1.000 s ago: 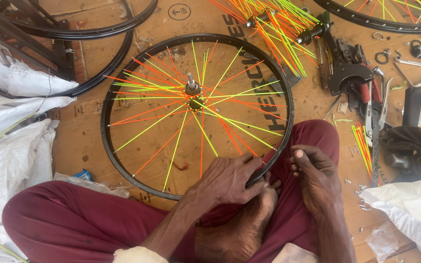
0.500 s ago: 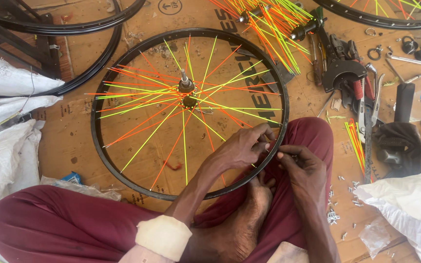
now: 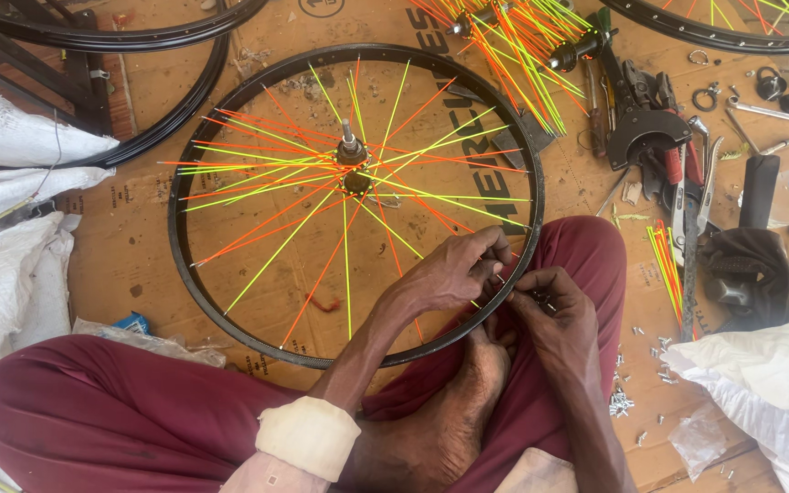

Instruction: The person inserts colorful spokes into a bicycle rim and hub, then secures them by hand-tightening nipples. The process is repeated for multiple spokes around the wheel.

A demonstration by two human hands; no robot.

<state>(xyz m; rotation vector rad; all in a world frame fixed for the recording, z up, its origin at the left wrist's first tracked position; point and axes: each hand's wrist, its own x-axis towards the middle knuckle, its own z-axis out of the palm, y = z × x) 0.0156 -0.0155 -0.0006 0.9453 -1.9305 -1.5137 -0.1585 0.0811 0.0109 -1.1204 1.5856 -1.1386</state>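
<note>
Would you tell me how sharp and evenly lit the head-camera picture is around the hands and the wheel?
Head view: soft, even light, no glare or hard shadows; the rim and spokes are crisp; the left hand and right hand are sharp; wide-angle bending shows at the edges.

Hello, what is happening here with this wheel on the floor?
A person sits cross-legged on cardboard with a black bicycle wheel rim lying across the lap. Both hands meet at the rim's near edge: the left hand pinches a spoke end, and the right hand holds something small beside it. Many orange and yellow-green spokes already run from the hub. Loose spokes, tools and small metal nipples lie to the right.
</note>
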